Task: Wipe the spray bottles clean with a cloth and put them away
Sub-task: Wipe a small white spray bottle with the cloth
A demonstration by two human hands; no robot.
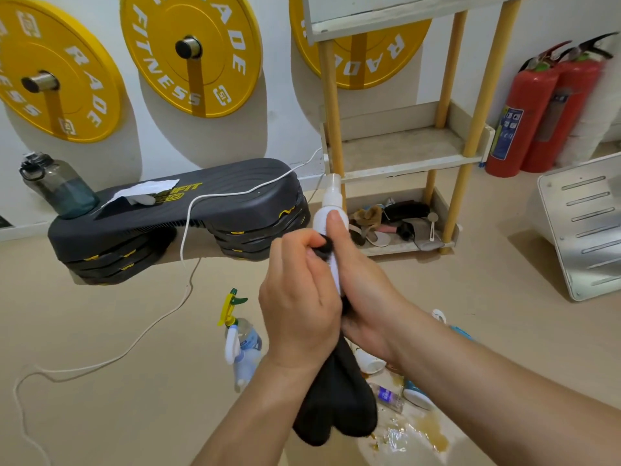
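A small white spray bottle (327, 210) is held upright in front of me. My right hand (363, 290) grips its body, thumb up along the front. My left hand (299, 297) grips a black cloth (339, 398) against the bottle's lower part; the cloth hangs down below both hands. On the floor stand a clear bottle with a yellow-green trigger (240, 327) and a white trigger bottle (240, 361). A small clear bottle with a blue label (386, 396) lies on its side by a wet patch.
A shelf unit with yellow posts (400, 153) stands behind; its bottom tier holds clutter. A dark aerobic step (188, 210) with a water jug (57, 186) sits at left. A white cord (181, 264) crosses the floor. Red fire extinguishers (537, 112) stand right. A brown spill (430, 428) wets the floor.
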